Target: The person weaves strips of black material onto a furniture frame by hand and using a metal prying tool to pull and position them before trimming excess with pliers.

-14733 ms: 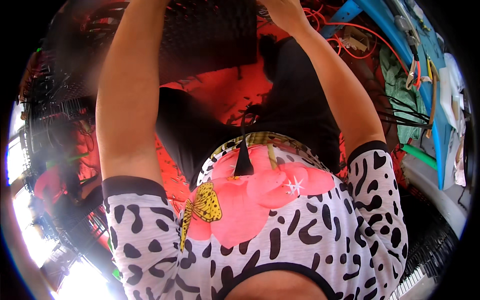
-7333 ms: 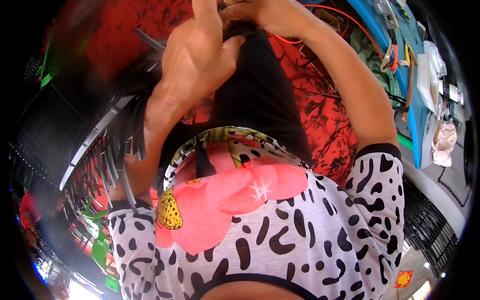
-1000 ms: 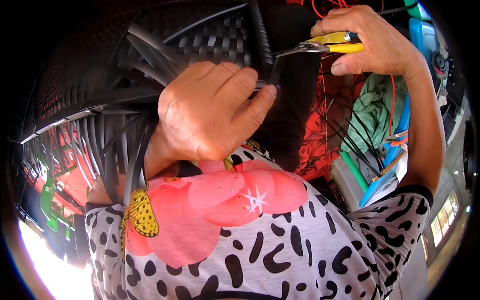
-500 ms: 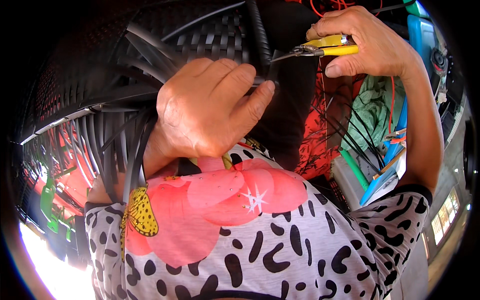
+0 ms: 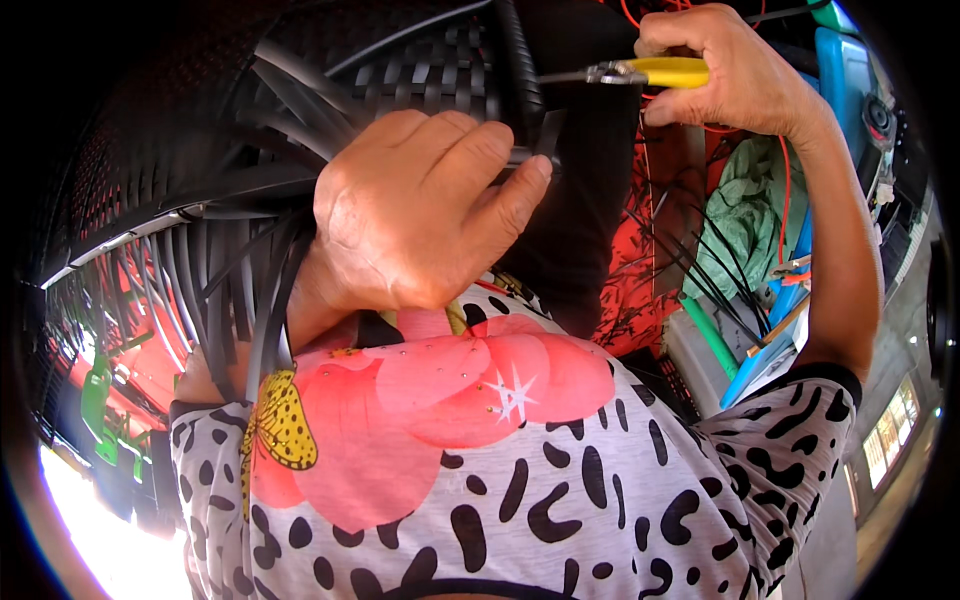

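My left hand (image 5: 425, 215) is closed, its thumb and finger pinching a flat black strip (image 5: 549, 132) beside a black woven frame. The strip's short end sticks up past the fingertips. Its other fingers curl under and are hidden. Up and to the right, my right hand (image 5: 715, 75) grips yellow-handled snips (image 5: 672, 72). Their thin metal tips point left toward a wrapped black edge (image 5: 520, 60), above the strip end and apart from it. Black wickerwork (image 5: 430, 85) spreads behind my left hand.
Long loose black strips (image 5: 225, 280) hang over my left forearm. At right lie a green crumpled bag (image 5: 745, 215), a blue plastic edge (image 5: 745, 380), a green tube (image 5: 708, 335) and red cord (image 5: 784, 200). Black scraps cover a red surface (image 5: 625, 310).
My right hand has lifted slightly with the snips, whose tips have moved up off the strip and turned level. The left hand keeps its pinch almost unmoved.
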A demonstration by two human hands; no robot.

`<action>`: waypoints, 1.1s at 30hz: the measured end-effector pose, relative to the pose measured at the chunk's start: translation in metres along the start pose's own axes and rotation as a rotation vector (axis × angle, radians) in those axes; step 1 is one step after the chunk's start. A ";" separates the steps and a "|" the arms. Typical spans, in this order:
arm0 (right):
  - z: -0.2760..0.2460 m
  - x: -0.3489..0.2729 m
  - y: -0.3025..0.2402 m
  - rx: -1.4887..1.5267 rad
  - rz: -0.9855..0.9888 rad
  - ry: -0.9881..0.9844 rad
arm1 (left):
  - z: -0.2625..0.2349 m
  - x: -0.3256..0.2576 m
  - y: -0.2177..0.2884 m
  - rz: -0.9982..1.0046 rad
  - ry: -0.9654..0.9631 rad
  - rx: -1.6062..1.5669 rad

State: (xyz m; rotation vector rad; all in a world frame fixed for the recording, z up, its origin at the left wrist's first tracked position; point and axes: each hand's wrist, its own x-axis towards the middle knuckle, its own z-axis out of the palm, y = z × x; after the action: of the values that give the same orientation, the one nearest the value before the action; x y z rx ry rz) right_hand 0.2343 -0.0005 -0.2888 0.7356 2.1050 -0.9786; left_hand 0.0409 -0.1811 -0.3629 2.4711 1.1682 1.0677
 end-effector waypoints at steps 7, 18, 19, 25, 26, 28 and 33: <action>0.095 -0.045 0.060 0.398 0.168 0.711 | 0.007 0.010 0.000 0.022 0.039 -0.020; 0.176 -0.184 0.134 0.179 1.158 1.457 | 0.011 -0.004 -0.017 0.078 0.005 0.116; 0.173 -0.208 0.177 -0.057 1.230 1.378 | -0.006 0.002 -0.011 0.067 -0.027 0.087; 0.139 -0.230 0.183 -0.447 1.071 1.628 | 0.016 0.008 -0.027 0.130 0.034 0.022; 0.128 -0.183 0.134 -0.045 0.890 1.583 | 0.014 0.006 -0.027 0.139 0.031 0.039; 0.121 -0.085 0.054 -0.153 0.292 1.483 | 0.012 -0.005 -0.029 0.090 0.020 0.066; 0.112 0.021 -0.031 -0.207 -0.425 1.338 | 0.009 -0.006 -0.031 0.095 0.037 0.052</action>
State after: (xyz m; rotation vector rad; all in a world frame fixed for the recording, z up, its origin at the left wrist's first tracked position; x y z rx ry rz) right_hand 0.2388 -0.1037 -0.3454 0.9897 3.5574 -0.3964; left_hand 0.0268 -0.1638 -0.3866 2.5808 1.1124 1.1268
